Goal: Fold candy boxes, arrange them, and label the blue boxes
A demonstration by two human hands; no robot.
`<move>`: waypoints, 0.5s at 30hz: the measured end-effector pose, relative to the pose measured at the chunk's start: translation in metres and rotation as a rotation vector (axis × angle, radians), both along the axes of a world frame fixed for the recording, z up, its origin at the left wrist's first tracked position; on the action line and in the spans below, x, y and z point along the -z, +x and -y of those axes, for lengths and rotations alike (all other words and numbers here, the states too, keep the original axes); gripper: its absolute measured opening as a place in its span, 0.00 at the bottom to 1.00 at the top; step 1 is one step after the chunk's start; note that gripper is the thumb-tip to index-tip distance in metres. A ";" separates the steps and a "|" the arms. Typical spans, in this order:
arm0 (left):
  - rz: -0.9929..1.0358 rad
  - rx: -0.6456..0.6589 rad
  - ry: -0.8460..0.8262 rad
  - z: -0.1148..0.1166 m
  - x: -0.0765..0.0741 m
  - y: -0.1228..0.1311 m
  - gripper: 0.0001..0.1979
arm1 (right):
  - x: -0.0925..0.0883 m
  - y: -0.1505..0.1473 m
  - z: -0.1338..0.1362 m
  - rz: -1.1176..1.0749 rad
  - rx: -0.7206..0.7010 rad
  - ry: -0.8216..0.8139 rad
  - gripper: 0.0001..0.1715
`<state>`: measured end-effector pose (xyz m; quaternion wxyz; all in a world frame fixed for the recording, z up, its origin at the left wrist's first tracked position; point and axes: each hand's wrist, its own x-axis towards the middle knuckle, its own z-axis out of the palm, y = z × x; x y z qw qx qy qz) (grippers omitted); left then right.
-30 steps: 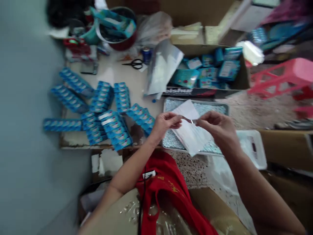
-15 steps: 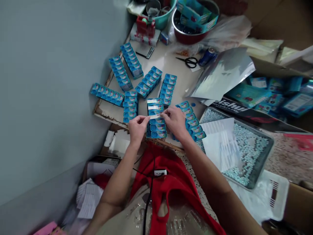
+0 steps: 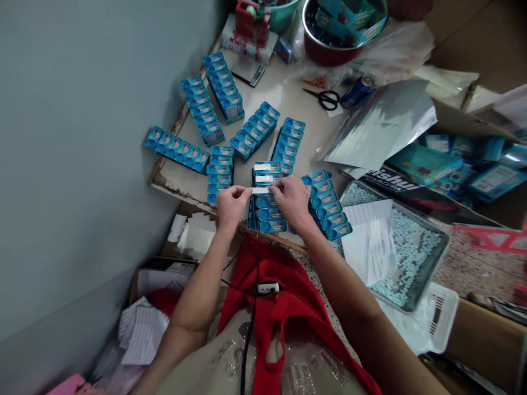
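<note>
White strip (image 3: 260,190), blue boxes (image 3: 273,226) (cloth (image 3: 284,312) bright red)

wall (image 3: 90,137): plain grey-blue, person's left | surface (image 3: 177,178): whitish, edge chipped, near wall | floor (image 3: 473,263): speckled, what I see of it | light: dim, pale sheen on surface

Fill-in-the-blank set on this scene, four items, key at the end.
1. The left hand and right hand hold one white strip above a row of ____ boxes.
2. On those boxes, ____ more white strips lie beyond the held one.
3. Beside the can on the table lie black ____.
4. The person's apron is ____ in colour.

Missing words: blue; two; scissors; red.
</note>
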<state>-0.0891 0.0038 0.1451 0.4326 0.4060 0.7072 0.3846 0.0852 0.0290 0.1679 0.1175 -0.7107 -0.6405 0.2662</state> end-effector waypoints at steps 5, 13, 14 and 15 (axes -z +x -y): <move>0.268 -0.079 -0.136 -0.008 0.012 0.003 0.13 | 0.013 0.002 -0.005 -0.146 0.107 -0.025 0.10; 0.460 -0.315 -0.375 -0.023 0.021 0.031 0.13 | 0.018 0.005 -0.027 -0.420 0.275 -0.177 0.24; 0.458 -0.295 -0.355 -0.021 0.020 0.034 0.14 | 0.015 0.005 -0.029 -0.415 0.275 -0.183 0.24; 0.447 -0.277 -0.332 -0.017 0.019 0.036 0.15 | 0.012 0.006 -0.029 -0.407 0.272 -0.182 0.24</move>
